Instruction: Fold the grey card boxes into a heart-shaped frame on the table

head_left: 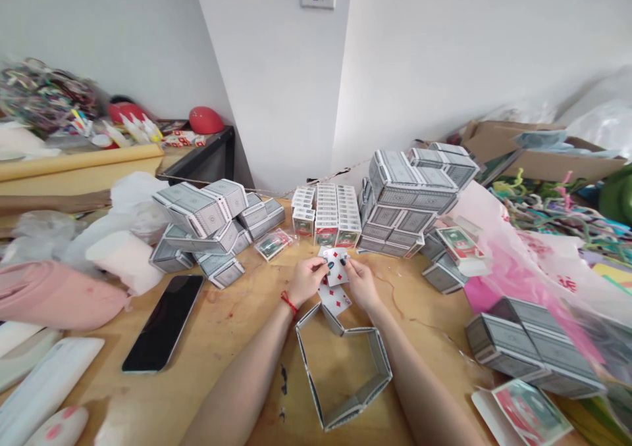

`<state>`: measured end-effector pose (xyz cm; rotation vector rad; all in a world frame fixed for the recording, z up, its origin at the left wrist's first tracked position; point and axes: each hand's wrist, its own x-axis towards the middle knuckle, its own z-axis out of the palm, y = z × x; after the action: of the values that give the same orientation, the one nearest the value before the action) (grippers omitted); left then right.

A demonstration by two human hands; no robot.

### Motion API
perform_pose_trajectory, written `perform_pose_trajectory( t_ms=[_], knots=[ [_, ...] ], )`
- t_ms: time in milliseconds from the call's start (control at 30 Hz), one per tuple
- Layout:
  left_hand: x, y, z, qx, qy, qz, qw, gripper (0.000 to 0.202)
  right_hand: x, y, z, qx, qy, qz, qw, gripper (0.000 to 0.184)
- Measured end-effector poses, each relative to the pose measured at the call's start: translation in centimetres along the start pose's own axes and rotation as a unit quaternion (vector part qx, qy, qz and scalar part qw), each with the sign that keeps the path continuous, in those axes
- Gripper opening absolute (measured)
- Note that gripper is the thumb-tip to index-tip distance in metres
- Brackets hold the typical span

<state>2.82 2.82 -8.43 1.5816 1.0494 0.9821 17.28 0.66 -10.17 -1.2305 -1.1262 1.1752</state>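
My left hand (309, 279) and right hand (361, 281) pinch a diamonds playing card (338, 272), frame center. If my right forearm (417, 367) drifts inward, it could bend the folded-card ring (358, 397), lower center.

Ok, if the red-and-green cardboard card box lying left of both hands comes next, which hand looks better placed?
Probably the left hand: it is nearer the box than the right hand, though both hold a white playing card with red diamonds.
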Motion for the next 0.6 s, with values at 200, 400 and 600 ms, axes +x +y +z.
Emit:
perform_pose_trajectory(
  t_ms=[200,400,600],
  knots=[
    [-0.2,0.6,-0.3,0.075,0.071,0.057,0.993,0.025,0.1,-0.2,0.1,-0.077,0.009,-0.057,0.995,0.034],
    [0.4,0.7,0.3,-0.084,0.066,0.012,0.994,0.036,-0.2,-0.1,1.0,-0.108,0.021,-0.077,0.991,0.028],
    [0.9,1.1,1.6,-0.208,0.043,-0.087,0.973,0.032,-0.4,0.3,1.7,-0.142,0.036,-0.076,0.986,0.029]
  ],
)
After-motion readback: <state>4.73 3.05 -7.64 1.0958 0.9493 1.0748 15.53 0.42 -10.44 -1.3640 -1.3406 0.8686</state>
